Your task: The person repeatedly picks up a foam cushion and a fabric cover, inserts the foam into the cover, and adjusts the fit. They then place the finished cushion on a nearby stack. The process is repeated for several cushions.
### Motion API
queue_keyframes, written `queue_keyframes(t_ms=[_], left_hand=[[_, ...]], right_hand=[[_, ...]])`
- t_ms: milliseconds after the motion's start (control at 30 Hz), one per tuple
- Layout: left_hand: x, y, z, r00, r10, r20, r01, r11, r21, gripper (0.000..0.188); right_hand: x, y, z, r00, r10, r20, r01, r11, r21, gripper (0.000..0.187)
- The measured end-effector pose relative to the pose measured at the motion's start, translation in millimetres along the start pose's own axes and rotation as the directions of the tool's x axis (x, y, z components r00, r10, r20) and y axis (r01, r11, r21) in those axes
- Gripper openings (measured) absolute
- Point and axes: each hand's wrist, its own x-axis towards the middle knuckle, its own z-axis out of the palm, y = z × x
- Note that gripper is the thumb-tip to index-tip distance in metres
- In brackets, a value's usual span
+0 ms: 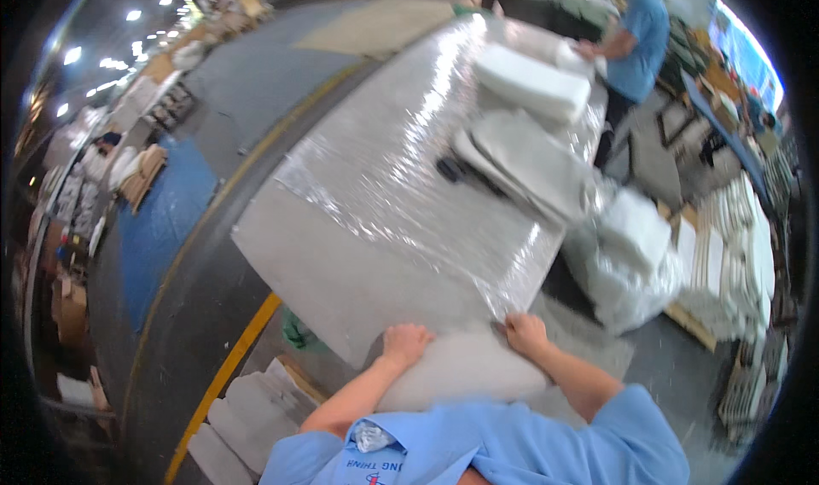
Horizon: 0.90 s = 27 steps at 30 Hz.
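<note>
My left hand (408,345) is closed on the upper left edge of a pale grey cushion-like piece (465,370) with a rounded outline. Opposite it, my right hand (526,335) grips the upper right edge of the same piece, fingers curled. The piece lies against my body at the near end of a large table (299,246). Clear plastic film (375,178) covers most of the tabletop beyond my hands, wrinkled and shiny. Farther up the table lie grey cushion pieces (529,156), a thick white pad (533,80) and a small dark object (450,170).
A clear plastic bag of white pieces (627,255) stands right of the table, beside stacked white pads (729,246). At lower left are more white pads (256,417). A person in a blue shirt (641,37) works at the table's far right. Yellow lines (226,374) mark the floor.
</note>
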Motion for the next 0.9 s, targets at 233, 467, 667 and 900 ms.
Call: queue_keyframes(t_ms=[233, 467, 667, 900], left_hand=[[-47, 16, -27, 0.895, 0.341, 0.287, -0.137, 0.824, -0.550, 0.043], [-82, 39, -6, 0.853, 0.366, 0.373, -0.233, 0.905, -0.356, 0.064], [-49, 41, -3, 0.837, 0.321, 0.443, -0.163, 0.919, -0.358, 0.064], [-18, 10, -18, 0.801, 0.423, 0.423, -0.171, 0.840, -0.516, 0.065]], right_hand=[[-50, -41, -44, 0.818, -0.297, 0.493, 0.099, 0.916, 0.387, 0.064], [-93, -69, -29, 0.733, -0.280, 0.620, 0.351, 0.936, 0.007, 0.083], [-62, -68, -15, 0.710, -0.240, 0.662, 0.290, 0.956, 0.036, 0.085], [2, -49, -5, 0.647, -0.366, 0.669, 0.223, 0.930, 0.293, 0.082]])
